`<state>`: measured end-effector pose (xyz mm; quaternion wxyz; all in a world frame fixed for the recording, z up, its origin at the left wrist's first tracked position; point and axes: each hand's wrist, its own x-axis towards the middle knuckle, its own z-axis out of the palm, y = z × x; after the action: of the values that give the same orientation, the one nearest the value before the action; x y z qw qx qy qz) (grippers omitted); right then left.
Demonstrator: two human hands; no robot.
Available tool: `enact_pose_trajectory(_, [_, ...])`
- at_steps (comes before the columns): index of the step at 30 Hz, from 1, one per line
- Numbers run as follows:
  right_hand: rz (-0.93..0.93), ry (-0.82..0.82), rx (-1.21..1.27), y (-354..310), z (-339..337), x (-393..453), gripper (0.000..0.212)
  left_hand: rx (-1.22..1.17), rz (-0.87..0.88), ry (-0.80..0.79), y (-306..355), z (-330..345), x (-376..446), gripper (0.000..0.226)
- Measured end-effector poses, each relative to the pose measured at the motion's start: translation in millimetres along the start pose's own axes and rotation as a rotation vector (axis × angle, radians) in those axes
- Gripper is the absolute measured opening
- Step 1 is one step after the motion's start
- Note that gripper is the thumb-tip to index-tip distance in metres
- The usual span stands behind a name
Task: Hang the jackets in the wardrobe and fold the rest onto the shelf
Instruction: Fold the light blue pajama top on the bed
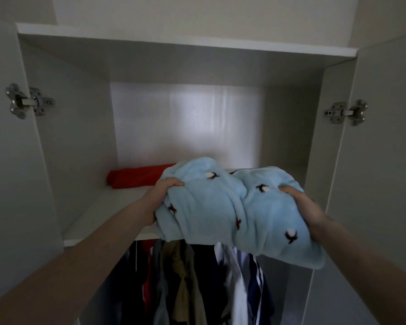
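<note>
We are holding a bundled light-blue fleece garment [232,212] at the near edge of the wardrobe shelf [117,200]. Our left hand [167,191] is clutching its left side, fingers curled into the fabric; our right hand [300,202] is gripping its right side. A folded red garment [138,177] is lying farther back, left.

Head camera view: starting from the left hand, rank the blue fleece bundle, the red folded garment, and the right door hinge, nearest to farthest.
From the left hand:
1. Blue fleece bundle: in its grip, over the shelf's front edge.
2. Red folded garment: on the shelf, just behind and left of the hand.
3. Right door hinge: far across, on the right door.
</note>
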<state>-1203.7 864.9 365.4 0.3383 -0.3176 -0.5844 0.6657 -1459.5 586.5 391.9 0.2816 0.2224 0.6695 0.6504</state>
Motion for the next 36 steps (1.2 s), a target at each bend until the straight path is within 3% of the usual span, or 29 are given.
enact_pose_trajectory(3, [0.006, 0.024, -0.057, -3, 4, 35, 0.071, -0.016, -0.017, -0.018, 2, 6, 35, 0.063])
enact_pose_trajectory(8, [0.042, 0.009, -0.101, -13, 11, 88, 0.101, -0.013, -0.047, -0.008, 4, 15, 84, 0.057])
enact_pose_trajectory(12, [0.046, -0.005, -0.111, -24, 18, 141, 0.105, 0.002, -0.053, 0.002, 16, 22, 124, 0.067])
enact_pose_trajectory(14, [0.065, -0.033, -0.131, -27, 20, 169, 0.102, 0.031, -0.071, -0.001, 20, 25, 144, 0.07])
enact_pose_trajectory(17, [0.109, -0.103, -0.234, -26, 24, 202, 0.077, 0.139, -0.14, 0.041, 14, 28, 174, 0.076])
enact_pose_trajectory(19, [0.118, -0.137, -0.351, -22, 24, 217, 0.065, 0.301, -0.178, 0.11, 8, 27, 188, 0.084])
enact_pose_trajectory(22, [0.041, -0.092, -0.603, -22, 24, 229, 0.067, 0.649, -0.184, 0.145, 12, 18, 194, 0.096])
enact_pose_trajectory(25, [-0.094, 0.101, -0.913, -31, 28, 219, 0.084, 1.15, -0.054, 0.184, 19, 15, 187, 0.077])
enact_pose_trajectory(27, [-0.299, 0.173, -0.917, -33, 36, 193, 0.086, 1.415, 0.153, 0.298, 22, 26, 167, 0.107])
enact_pose_trajectory(28, [-0.436, 0.143, -0.902, -30, 40, 178, 0.081, 1.318, 0.277, 0.348, 19, 30, 160, 0.12])
enact_pose_trajectory(29, [-0.558, 0.089, -0.912, -23, 45, 161, 0.076, 1.195, 0.439, 0.327, 14, 34, 153, 0.117])
enact_pose_trajectory(31, [-0.692, -0.026, -1.007, -3, 56, 137, 0.077, 1.213, 0.689, 0.144, -7, 43, 141, 0.097])
enact_pose_trajectory(33, [-0.679, -0.103, -1.188, 17, 68, 129, 0.083, 1.319, 0.726, -0.017, -31, 53, 139, 0.091])
enact_pose_trajectory(36, [-0.601, -0.115, -1.34, 36, 77, 149, 0.088, 1.433, 0.637, -0.039, -51, 65, 160, 0.094])
